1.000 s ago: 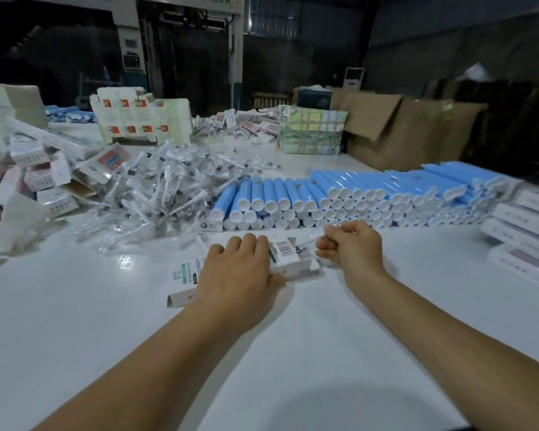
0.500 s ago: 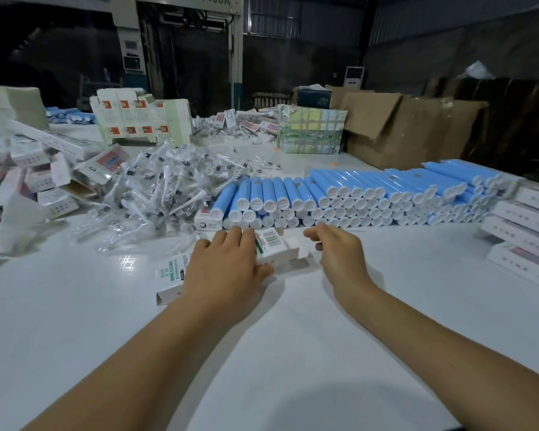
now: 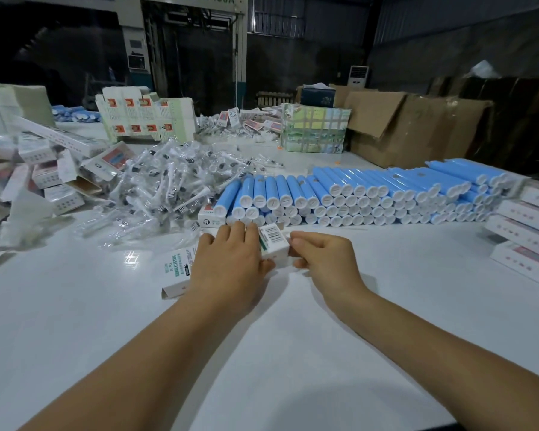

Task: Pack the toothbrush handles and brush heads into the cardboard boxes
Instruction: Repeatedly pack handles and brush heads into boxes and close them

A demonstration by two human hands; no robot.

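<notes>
A long white cardboard box (image 3: 177,273) with green print lies on the white table in front of me. My left hand (image 3: 231,269) lies over its middle and grips it. My right hand (image 3: 319,255) pinches the flap at the box's right end, beside the barcode. Behind the box, blue toothbrush handles (image 3: 355,189) with white end caps lie stacked in a long row. Left of them is a heap of brush heads (image 3: 165,185) in clear wrappers.
Loose white boxes (image 3: 44,169) are piled at the far left. Closed white boxes (image 3: 529,231) are stacked at the right edge. A small white box (image 3: 207,217) leans against the handles. Brown cartons (image 3: 417,129) and a taped bundle (image 3: 315,129) stand at the back.
My right hand has let go of a wrapped brush head at the box's end and now pinches the end flap. The box has shifted slightly under my left hand.
</notes>
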